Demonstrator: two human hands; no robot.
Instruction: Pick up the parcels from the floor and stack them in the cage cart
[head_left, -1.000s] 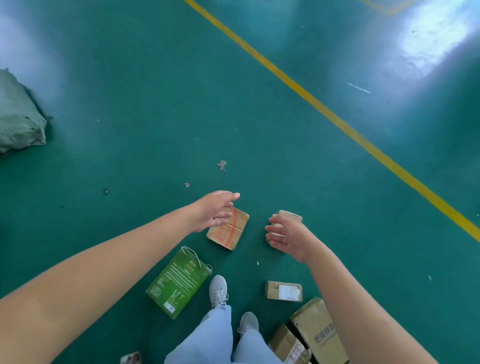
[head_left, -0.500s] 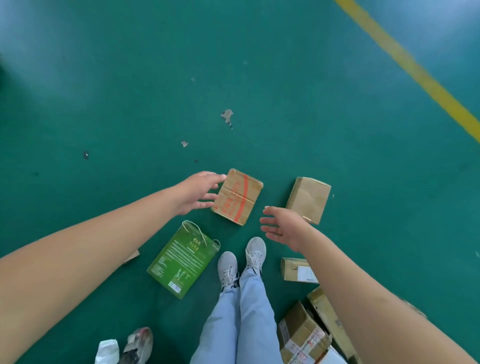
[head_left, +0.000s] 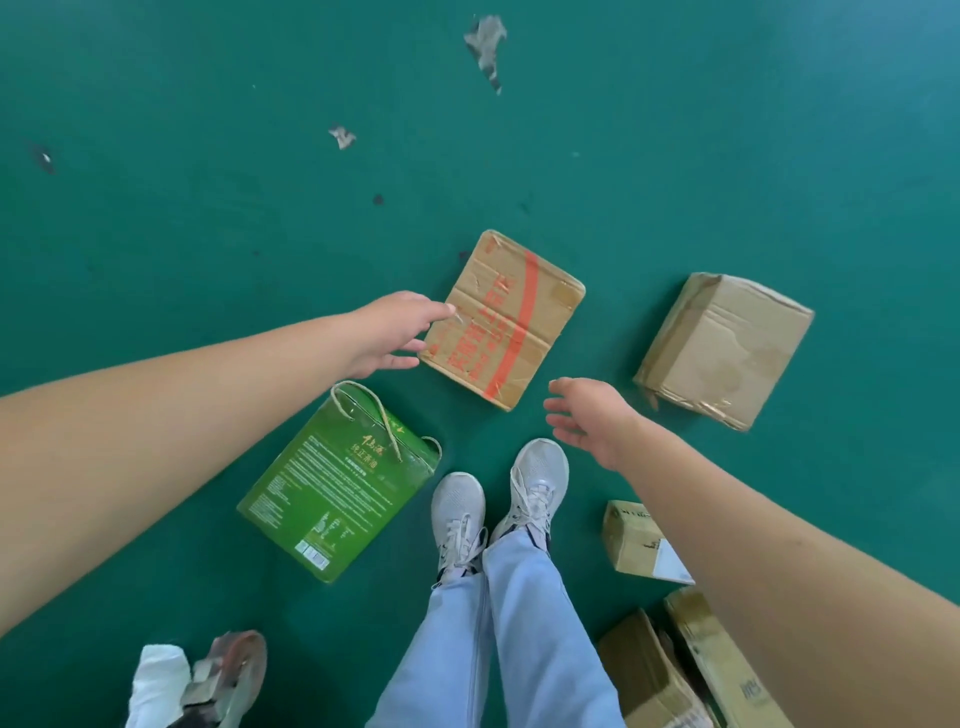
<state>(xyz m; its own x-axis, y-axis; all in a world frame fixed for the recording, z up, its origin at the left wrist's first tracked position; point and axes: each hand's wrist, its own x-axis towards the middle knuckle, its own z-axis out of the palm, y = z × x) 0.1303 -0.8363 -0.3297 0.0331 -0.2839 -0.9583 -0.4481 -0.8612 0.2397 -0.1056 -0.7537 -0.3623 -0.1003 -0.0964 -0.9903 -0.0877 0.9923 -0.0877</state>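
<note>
Parcels are lying scattered on the green floor (head_left: 208, 218) around the person's white sneakers (head_left: 537, 480). Toward the left, a green gift box (head_left: 332, 499) with rope handles is lying flat. The left hand (head_left: 389, 332) is reaching over the left edge of the red-printed cardboard box (head_left: 501, 319), fingers relaxed and slightly spread, gripping nothing. The right hand (head_left: 592, 415) is hovering just below that box's near corner, fingers spread. Farther right, a plain brown carton (head_left: 722, 351) is sitting apart, with smaller cartons (head_left: 636, 543) lying by the right forearm.
</note>
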